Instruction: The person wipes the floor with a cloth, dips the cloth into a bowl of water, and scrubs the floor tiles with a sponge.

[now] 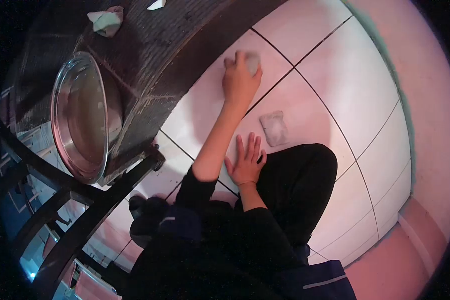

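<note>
My left hand point(241, 82) is stretched forward over the white floor tiles, its fingers curled around a grey sponge point(253, 63) pressed to the floor. The sponge is blurred and partly covered by the fingers. Close to my knee, my right hand point(247, 162) lies flat on the tiles with its fingers spread and nothing in it. Just beyond its fingertips rests a flat, wrinkled grey pad point(274, 128), apart from the hand; whether it is cloth or sponge I cannot tell.
A shiny metal basin point(56, 117) with murky water stands on the dark tiled ledge point(155, 55) at left. A crumpled pale cloth point(107, 22) and a white scrap point(156, 4) lie there too. Dark wooden bars point(97, 215) are at lower left, and a pink wall point(420, 85) bounds the right.
</note>
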A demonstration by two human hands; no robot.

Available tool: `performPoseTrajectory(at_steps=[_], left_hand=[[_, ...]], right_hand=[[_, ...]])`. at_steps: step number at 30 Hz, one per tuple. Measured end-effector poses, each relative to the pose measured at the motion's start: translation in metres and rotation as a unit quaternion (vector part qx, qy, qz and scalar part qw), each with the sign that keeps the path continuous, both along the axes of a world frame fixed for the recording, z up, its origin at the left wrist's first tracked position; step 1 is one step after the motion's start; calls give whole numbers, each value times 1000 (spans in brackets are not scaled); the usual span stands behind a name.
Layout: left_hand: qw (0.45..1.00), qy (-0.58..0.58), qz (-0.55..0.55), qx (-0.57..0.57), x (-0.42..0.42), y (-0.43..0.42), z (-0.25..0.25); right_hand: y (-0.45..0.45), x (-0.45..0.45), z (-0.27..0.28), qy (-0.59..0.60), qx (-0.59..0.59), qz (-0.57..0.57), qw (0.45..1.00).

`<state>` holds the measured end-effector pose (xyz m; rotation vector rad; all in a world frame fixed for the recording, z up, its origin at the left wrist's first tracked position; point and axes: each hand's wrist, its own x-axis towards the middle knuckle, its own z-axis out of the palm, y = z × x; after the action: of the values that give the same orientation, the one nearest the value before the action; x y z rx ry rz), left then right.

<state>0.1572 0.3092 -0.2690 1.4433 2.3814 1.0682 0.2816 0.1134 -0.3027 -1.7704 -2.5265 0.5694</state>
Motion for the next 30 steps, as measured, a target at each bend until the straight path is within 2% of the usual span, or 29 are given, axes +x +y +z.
performPoseTrajectory(at_steps=[3, 5, 10, 14, 16, 18, 21, 23, 26, 30], left_hand=[[998, -38, 0, -57, 15, -54, 13], [993, -60, 4, -98, 14, -58, 16], [1000, 15, 8, -23, 1, -1, 5], [1000, 10, -9, -16, -4, 35, 10], [998, -42, 0, -38, -3, 25, 11], [1000, -22, -15, -14, 7, -11, 11], [997, -36, -1, -62, 22, -66, 13], [995, -67, 9, -72, 24, -82, 19], [999, -22, 17, -43, 13, -49, 5], [999, -20, 11, -28, 2, 29, 11]], right_hand=[[-5, 1, 0, -13, -8, 3, 1000], [-4, 0, -1, -15, -8, 0, 1000], [-3, -1, -1, 5, -2, -4, 1000], [-3, 0, -1, 15, -7, -10, 1000], [-5, 2, 0, 17, -6, -12, 1000], [-2, 2, -1, 21, 1, -5, 1000], [-4, 2, -4, 5, -19, -1, 1000], [-5, 3, -6, 11, 11, 8, 1000], [-3, 1, 1, -5, -23, -2, 1000], [-3, 1, 0, 2, -3, -5, 1000]])
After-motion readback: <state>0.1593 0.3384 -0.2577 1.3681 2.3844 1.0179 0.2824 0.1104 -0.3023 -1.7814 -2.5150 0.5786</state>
